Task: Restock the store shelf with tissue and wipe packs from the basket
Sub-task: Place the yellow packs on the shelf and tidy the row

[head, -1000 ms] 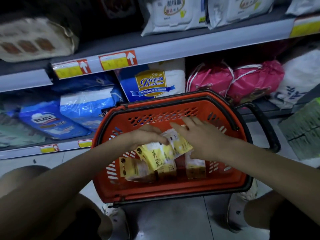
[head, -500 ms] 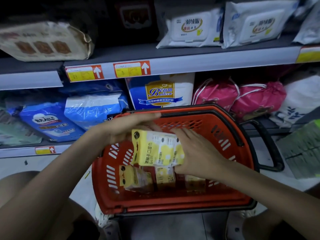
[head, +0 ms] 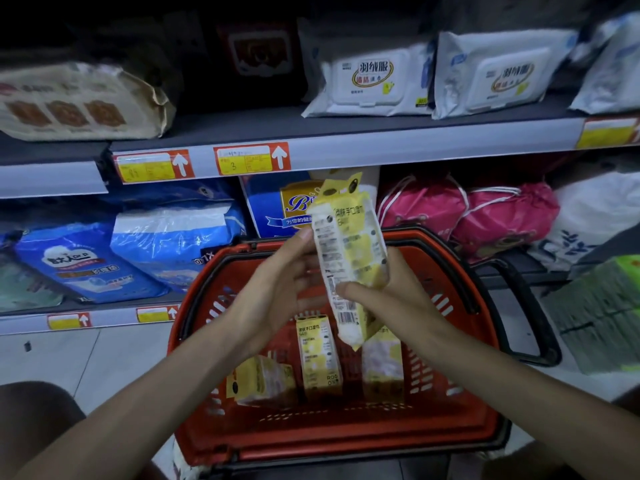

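Nearest, two bare forearms reach forward over a red basket (head: pixel 346 441) that stands on the tiled floor (head: pixel 104 358) before a store shelf. Three yellow packs (head: pixel 320 358) lie in the bottom of the basket: one on its side at the left, one upright in the middle, one at the right partly behind the held pack.

Above the basket, both hands hold one long yellow-and-white pack (head: pixel 349 258), stood nearly upright and tilted a little, its barcode end low and its hang tab at the top. The right hand (head: pixel 391 299) has its grip closed around the pack's lower half, thumb across the front. The left hand (head: pixel 280 282) has its fingers fairly straight, thumb tip touching the pack's left edge and palm against its back side.

Behind the basket, the lower shelf carries blue bags (head: pixel 173 244), a blue-and-white pack (head: pixel 266 206) and pink bags (head: pixel 464 216). The upper shelf (head: pixel 381 150), with price labels (head: pixel 251 159) on its edge, holds white wipe packs (head: pixel 370 81) and a beige pack (head: pixel 79 102).
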Tool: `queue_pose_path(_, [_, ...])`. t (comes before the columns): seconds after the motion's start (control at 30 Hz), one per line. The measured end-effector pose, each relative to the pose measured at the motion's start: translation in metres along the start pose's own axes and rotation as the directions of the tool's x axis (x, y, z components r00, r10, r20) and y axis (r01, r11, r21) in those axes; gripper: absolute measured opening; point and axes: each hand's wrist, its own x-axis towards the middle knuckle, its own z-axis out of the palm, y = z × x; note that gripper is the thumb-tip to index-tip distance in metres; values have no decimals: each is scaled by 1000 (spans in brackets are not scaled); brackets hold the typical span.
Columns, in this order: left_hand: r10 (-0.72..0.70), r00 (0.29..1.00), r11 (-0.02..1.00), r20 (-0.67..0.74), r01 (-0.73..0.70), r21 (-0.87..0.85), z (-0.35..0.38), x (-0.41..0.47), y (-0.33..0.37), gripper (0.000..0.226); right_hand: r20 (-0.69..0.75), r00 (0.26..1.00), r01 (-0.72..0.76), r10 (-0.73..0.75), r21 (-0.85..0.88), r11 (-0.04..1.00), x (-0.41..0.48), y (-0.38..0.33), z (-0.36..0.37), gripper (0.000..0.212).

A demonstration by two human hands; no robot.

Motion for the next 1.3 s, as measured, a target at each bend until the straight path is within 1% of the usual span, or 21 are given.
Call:
queue_pose_path(0.1, [21,1000,999,-12,-22,-42,6,0,2,47,61,997,-48,38,179,983,4,-8,-2,51])
queue_pose_path(0.2, [43,999,997,-20,-44,-60,8,-1,7,46,82,997,-22,-8,359,933,6,-14,-2,50])
queue_pose_path(0.23, [46,999,997,-19,-48,-56,8,-2,8,46,95,995,-36,-3,410,911,7,-15,-3,50])
queue_pose_path(0.27, [50,999,997,-19,-51,-61,9,-3,10,45,122,992,-64,6,474,878,6,-17,-4,46])
queue_pose_path(0.33, [55,998,993,-29,-57,-99,9,-5,13,45,182,983,-125,12,622,773,4,-22,-8,28])
queue_pose_path(0.37, [57,998,991,-33,-61,-117,8,-6,14,45,211,978,-151,2,694,704,4,-23,-11,26])
queue_pose_path(0.43, [65,997,989,-32,-69,-133,8,-7,15,44,262,965,-199,-30,799,567,4,-24,-17,31])
queue_pose_path(0.47, [69,997,988,-30,-72,-135,8,-8,16,45,279,960,-220,-37,827,517,4,-26,-20,34])
queue_pose_path(0.53, [73,997,989,-34,-77,-129,8,-10,16,48,304,951,-248,-49,852,461,2,-29,-26,33])
queue_pose_path(0.67, [82,994,990,-68,-89,-109,10,-16,18,43,304,952,-267,-19,862,431,-4,-32,-33,36])
queue_pose_path(0.73, [91,993,992,-80,-98,-84,12,-18,20,43,285,959,-250,-9,856,452,-4,-31,-33,35])
queue_pose_path(0.8, [101,990,993,-97,-107,-56,15,-21,21,38,260,965,-212,-29,842,496,-5,-30,-32,33])
queue_pose_path(0.87, [126,986,992,-107,-126,13,18,-23,20,34,215,975,-144,-64,819,556,-6,-29,-30,31])
queue_pose_path(0.9, [144,984,989,-107,-138,61,20,-25,19,33,178,981,-93,-77,781,618,-7,-27,-29,31])
queue_pose_path(0.97, [181,979,974,-92,-166,151,24,-28,18,32,102,991,5,-88,623,782,-9,-24,-25,37])
queue_pose_path(1.0, [194,978,967,-82,-177,183,26,-30,17,33,61,993,55,-103,531,846,-12,-23,-23,39])
queue_pose_path(1.03, [202,977,962,-70,-184,204,29,-32,17,35,24,990,114,-140,453,884,-15,-22,-21,43])
queue_pose_path(1.1, [211,977,954,-34,-198,223,35,-35,16,38,-6,971,227,-240,357,906,-24,-25,-18,54])
queue_pose_path(1.17, [223,974,950,-29,-210,229,39,-38,16,40,3,950,297,-313,313,902,-33,-26,-16,56])
queue_pose_path(1.23, [248,967,945,-61,-227,235,39,-41,15,42,-13,944,318,-330,301,899,-38,-25,-17,54])
queue_pose_path(1.3, [261,960,944,-98,-232,236,38,-43,12,48,-35,948,314,-316,262,913,-41,-22,-18,61])
